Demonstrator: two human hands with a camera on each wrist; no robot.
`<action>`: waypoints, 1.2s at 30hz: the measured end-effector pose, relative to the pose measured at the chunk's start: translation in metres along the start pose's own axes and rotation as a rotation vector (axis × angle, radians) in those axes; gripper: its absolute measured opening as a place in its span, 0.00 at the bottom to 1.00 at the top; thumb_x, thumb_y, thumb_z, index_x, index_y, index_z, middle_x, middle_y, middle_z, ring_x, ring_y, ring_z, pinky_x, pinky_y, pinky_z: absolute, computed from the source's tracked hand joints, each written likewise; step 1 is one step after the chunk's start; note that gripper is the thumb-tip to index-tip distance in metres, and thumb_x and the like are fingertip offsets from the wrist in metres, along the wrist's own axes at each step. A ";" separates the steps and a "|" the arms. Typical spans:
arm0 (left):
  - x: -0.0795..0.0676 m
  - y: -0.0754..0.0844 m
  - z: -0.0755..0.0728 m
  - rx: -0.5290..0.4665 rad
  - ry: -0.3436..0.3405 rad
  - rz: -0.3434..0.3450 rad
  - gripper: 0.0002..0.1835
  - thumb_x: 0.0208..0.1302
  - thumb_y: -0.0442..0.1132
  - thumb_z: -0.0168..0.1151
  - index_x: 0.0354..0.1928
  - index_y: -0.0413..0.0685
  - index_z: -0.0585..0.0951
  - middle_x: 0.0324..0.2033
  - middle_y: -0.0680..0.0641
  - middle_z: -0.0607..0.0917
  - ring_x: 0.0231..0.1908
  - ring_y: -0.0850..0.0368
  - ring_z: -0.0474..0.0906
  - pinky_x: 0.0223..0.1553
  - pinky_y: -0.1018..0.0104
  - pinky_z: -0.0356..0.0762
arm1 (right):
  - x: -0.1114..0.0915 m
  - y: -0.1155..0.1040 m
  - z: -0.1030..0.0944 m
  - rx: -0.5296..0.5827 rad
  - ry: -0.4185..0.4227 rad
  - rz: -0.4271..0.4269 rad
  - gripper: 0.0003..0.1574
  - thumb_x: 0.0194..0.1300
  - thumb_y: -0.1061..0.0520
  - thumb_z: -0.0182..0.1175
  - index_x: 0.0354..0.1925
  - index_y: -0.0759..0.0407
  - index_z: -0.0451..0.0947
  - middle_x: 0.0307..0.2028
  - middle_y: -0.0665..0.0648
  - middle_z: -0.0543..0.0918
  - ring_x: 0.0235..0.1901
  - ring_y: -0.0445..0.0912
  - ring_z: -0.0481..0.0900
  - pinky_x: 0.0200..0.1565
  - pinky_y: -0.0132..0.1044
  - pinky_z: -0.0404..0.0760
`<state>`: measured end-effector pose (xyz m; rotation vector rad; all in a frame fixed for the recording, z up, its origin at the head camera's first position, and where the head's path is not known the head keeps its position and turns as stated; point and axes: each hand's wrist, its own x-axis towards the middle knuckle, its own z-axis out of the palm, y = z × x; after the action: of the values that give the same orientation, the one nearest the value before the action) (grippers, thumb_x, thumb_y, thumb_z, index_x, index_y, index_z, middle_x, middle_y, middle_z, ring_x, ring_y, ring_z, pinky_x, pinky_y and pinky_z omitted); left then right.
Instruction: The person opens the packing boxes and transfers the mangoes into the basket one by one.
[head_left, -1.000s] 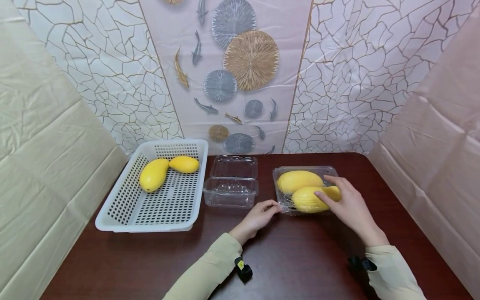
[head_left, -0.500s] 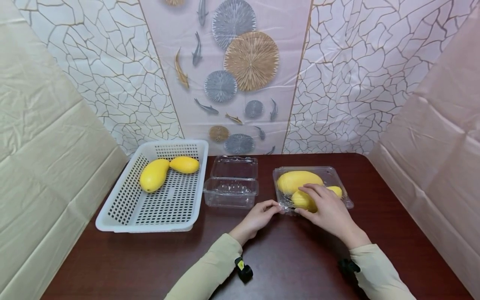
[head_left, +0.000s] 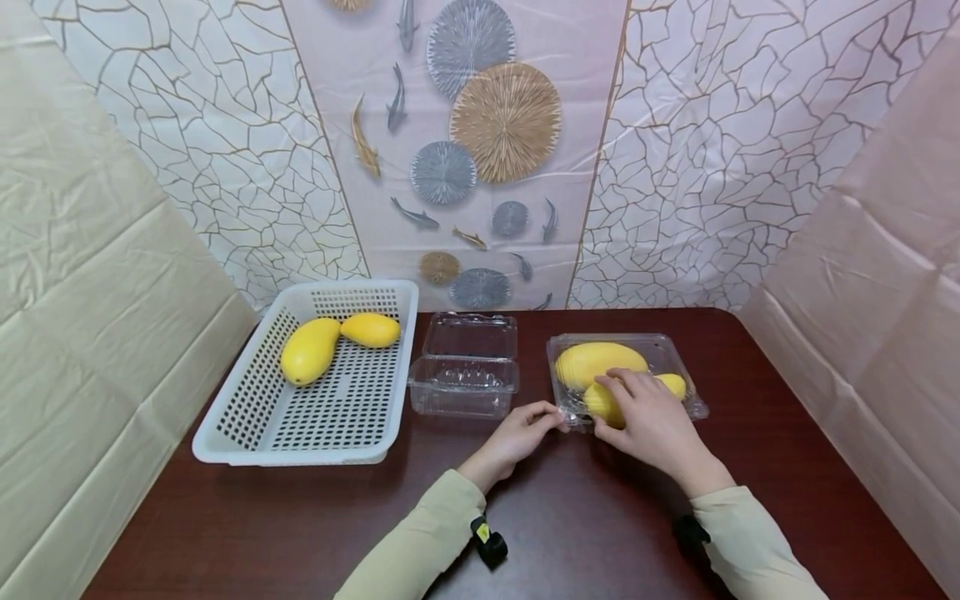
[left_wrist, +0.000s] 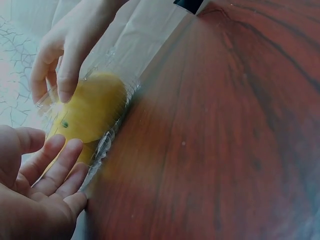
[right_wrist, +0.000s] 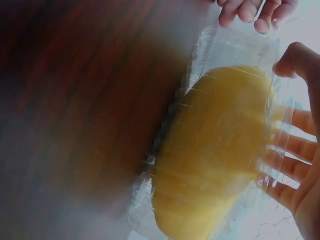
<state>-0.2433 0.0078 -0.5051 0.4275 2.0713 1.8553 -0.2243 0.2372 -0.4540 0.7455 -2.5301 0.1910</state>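
Two yellow mangoes lie side by side in a clear plastic clamshell box (head_left: 678, 354) at the right of the table. The back mango (head_left: 596, 362) shows almost whole; the front mango (head_left: 672, 385) is partly covered by my right hand (head_left: 656, 425). That hand arches over the box's front side, thumb near the front rim, fingers spread above the front mango. In the right wrist view its fingers (right_wrist: 295, 165) show past the clear rim, beside the mango (right_wrist: 215, 145). My left hand (head_left: 521, 433) touches the box's front left corner, its fingers (left_wrist: 57, 167) loosely bent.
A white perforated basket (head_left: 288, 457) stands at the left, holding two more mangoes, a larger mango (head_left: 310, 354) and a smaller mango (head_left: 370, 331). Between basket and hands sits a second clear clamshell box (head_left: 463, 400), its lid (head_left: 471, 333) tipped back. Patterned cloth hangs behind the table.
My right hand has moved left and toward me, from the box's right end to its front side, uncovering the front mango's right end. My left hand has stayed at the corner.
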 end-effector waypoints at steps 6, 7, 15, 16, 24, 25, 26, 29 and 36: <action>0.001 -0.001 0.000 0.000 0.006 0.001 0.12 0.75 0.45 0.57 0.44 0.47 0.85 0.35 0.53 0.88 0.46 0.62 0.79 0.56 0.60 0.70 | 0.003 0.000 0.001 -0.027 0.018 -0.040 0.37 0.53 0.47 0.70 0.57 0.66 0.78 0.52 0.68 0.80 0.48 0.63 0.80 0.50 0.60 0.78; 0.001 0.000 0.000 0.002 0.008 0.004 0.12 0.75 0.45 0.57 0.43 0.47 0.85 0.35 0.53 0.88 0.45 0.62 0.79 0.56 0.61 0.70 | 0.004 0.000 0.001 -0.030 0.023 -0.047 0.36 0.53 0.48 0.69 0.56 0.66 0.79 0.52 0.68 0.80 0.48 0.63 0.80 0.49 0.60 0.78; 0.002 -0.001 0.002 0.000 0.021 0.014 0.11 0.74 0.44 0.57 0.43 0.46 0.85 0.35 0.53 0.87 0.45 0.61 0.79 0.54 0.63 0.71 | 0.005 0.001 0.006 -0.030 0.075 -0.084 0.34 0.50 0.52 0.66 0.54 0.68 0.79 0.50 0.69 0.81 0.47 0.64 0.81 0.48 0.60 0.79; 0.002 -0.002 0.002 0.001 0.024 0.011 0.11 0.74 0.44 0.57 0.42 0.46 0.85 0.35 0.53 0.87 0.45 0.60 0.79 0.54 0.63 0.71 | 0.005 0.001 0.006 -0.029 0.078 -0.086 0.34 0.50 0.52 0.66 0.54 0.68 0.79 0.50 0.69 0.81 0.47 0.64 0.81 0.48 0.60 0.79; 0.002 -0.001 0.003 0.014 0.046 -0.002 0.12 0.74 0.45 0.57 0.42 0.47 0.85 0.35 0.53 0.88 0.45 0.60 0.79 0.53 0.62 0.70 | 0.004 0.001 0.007 -0.050 0.110 -0.118 0.33 0.50 0.52 0.65 0.53 0.69 0.81 0.49 0.69 0.82 0.43 0.62 0.84 0.41 0.55 0.83; 0.002 -0.002 0.003 0.016 0.048 -0.006 0.12 0.74 0.45 0.57 0.42 0.48 0.85 0.35 0.53 0.88 0.45 0.60 0.79 0.54 0.62 0.70 | 0.005 0.001 0.006 -0.056 0.116 -0.124 0.33 0.50 0.52 0.65 0.53 0.68 0.81 0.48 0.68 0.83 0.41 0.62 0.84 0.39 0.54 0.84; 0.002 -0.002 0.003 0.016 0.050 -0.008 0.12 0.74 0.45 0.57 0.42 0.48 0.86 0.35 0.53 0.88 0.45 0.60 0.79 0.54 0.62 0.70 | 0.005 0.001 0.006 -0.061 0.121 -0.131 0.33 0.50 0.52 0.65 0.52 0.68 0.81 0.48 0.68 0.83 0.40 0.62 0.85 0.36 0.53 0.84; 0.001 -0.002 0.003 0.019 0.051 -0.008 0.12 0.75 0.44 0.55 0.42 0.48 0.85 0.35 0.53 0.88 0.45 0.62 0.79 0.54 0.61 0.70 | 0.005 0.002 0.005 -0.077 0.134 -0.148 0.32 0.49 0.51 0.65 0.51 0.67 0.83 0.47 0.67 0.84 0.37 0.60 0.86 0.27 0.50 0.83; 0.002 -0.001 0.004 0.002 0.053 -0.001 0.11 0.76 0.42 0.54 0.41 0.46 0.84 0.34 0.52 0.89 0.45 0.63 0.79 0.55 0.63 0.70 | 0.007 0.003 0.003 -0.085 0.129 -0.144 0.31 0.50 0.50 0.65 0.50 0.67 0.84 0.45 0.67 0.86 0.34 0.58 0.87 0.23 0.47 0.82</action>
<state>-0.2430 0.0119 -0.5070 0.3825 2.1074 1.8835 -0.2325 0.2360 -0.4526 0.8501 -2.3373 0.0795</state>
